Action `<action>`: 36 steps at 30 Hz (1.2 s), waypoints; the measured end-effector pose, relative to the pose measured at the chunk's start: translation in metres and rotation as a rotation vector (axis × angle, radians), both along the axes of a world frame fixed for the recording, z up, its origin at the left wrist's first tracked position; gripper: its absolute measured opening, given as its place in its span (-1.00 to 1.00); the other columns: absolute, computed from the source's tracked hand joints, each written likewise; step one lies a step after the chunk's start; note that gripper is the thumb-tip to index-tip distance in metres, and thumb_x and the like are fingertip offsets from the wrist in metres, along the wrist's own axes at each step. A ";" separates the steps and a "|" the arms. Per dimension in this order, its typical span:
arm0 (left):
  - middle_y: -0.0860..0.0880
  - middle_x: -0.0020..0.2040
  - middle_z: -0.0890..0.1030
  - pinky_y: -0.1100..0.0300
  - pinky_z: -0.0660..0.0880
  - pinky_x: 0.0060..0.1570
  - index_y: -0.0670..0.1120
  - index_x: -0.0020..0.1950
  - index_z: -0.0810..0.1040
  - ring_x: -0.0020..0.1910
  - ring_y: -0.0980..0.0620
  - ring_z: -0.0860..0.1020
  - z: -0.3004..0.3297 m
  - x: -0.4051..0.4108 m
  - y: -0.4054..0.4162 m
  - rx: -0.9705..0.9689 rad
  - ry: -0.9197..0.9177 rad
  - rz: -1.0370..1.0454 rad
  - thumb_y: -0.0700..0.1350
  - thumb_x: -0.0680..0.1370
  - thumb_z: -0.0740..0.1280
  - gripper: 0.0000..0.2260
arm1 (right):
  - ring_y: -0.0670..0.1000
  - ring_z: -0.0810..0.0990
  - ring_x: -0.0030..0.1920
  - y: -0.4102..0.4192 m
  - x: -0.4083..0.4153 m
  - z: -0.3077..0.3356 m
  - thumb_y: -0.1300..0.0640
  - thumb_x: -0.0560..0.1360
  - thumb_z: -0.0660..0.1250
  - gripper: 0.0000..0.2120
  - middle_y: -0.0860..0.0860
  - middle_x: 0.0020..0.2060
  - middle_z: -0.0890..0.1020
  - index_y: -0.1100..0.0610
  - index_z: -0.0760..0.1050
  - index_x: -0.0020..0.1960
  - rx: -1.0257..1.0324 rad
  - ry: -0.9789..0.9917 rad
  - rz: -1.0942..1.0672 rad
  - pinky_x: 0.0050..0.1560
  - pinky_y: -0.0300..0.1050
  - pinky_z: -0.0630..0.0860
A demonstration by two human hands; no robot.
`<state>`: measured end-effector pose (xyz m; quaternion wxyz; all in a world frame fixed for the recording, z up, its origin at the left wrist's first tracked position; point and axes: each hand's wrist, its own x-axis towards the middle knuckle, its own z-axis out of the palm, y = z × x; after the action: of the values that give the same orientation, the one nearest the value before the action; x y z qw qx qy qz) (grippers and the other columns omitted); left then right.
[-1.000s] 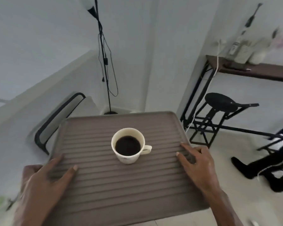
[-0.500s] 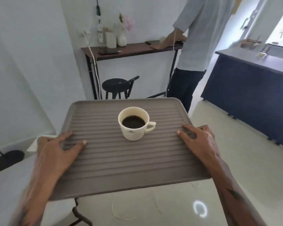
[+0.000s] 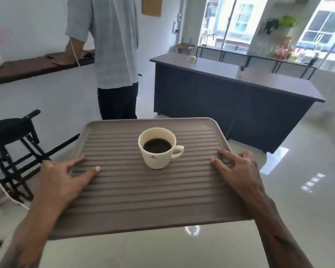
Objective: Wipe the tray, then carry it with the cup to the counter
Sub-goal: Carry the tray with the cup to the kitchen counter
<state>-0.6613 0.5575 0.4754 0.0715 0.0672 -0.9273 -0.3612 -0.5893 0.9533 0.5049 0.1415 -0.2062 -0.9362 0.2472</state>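
Tray [image 3: 143, 200] carrying wants a level, steady walk so the coffee in the cup [image 3: 157, 147] stays put, judging by how full it is. Left hand [image 3: 66, 180] and right hand [image 3: 238, 171] each grasp a side edge, thumbs on top; the cup stands between them, toward the far side. The counter [image 3: 230, 74] lies ahead, far right.

Upright coffee cup [image 3: 157, 149] mid-tray [image 3: 143, 200]
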 end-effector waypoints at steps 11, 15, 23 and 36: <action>-0.11 0.03 0.34 -0.02 0.40 0.29 0.03 0.26 0.62 0.03 -0.09 0.45 0.005 -0.122 0.230 0.009 0.004 -0.356 0.16 0.32 0.55 -0.46 | -0.03 0.39 -0.08 0.161 0.021 -0.012 -0.20 0.47 0.32 -0.50 0.05 0.02 0.37 -0.06 0.48 0.36 -0.054 -0.006 -0.397 0.03 -0.23 0.36; -0.12 0.06 0.32 -0.02 0.38 0.34 0.03 0.28 0.61 0.13 -0.18 0.46 0.003 -0.172 0.306 0.015 -0.006 -0.480 0.19 0.32 0.53 -0.44 | -0.03 0.42 -0.08 0.210 0.008 -0.011 -0.20 0.46 0.34 -0.50 0.06 0.01 0.39 -0.06 0.49 0.35 -0.043 0.014 -0.521 0.01 -0.21 0.40; -0.10 0.08 0.34 -0.09 0.45 0.28 0.07 0.35 0.55 0.12 -0.20 0.47 0.025 -0.268 0.429 -0.022 0.001 -0.658 0.22 0.36 0.48 -0.41 | -0.05 0.43 -0.14 0.296 -0.051 -0.004 -0.17 0.43 0.40 -0.54 0.06 -0.05 0.40 -0.06 0.55 0.29 -0.030 0.075 -0.681 -0.08 -0.27 0.34; -0.09 0.08 0.33 -0.10 0.46 0.26 0.03 0.35 0.55 0.04 -0.06 0.41 0.023 -0.383 0.626 -0.054 0.021 -0.658 0.21 0.37 0.48 -0.41 | -0.04 0.44 -0.16 0.494 -0.165 -0.020 -0.18 0.43 0.39 -0.52 0.07 -0.04 0.41 -0.05 0.54 0.30 -0.012 0.117 -0.680 -0.06 -0.24 0.36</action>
<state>-1.0445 1.1837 0.4982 -0.0377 -0.2417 -0.9077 -0.3409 -0.7547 1.4468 0.4849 0.2681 -0.4925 -0.8028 0.2027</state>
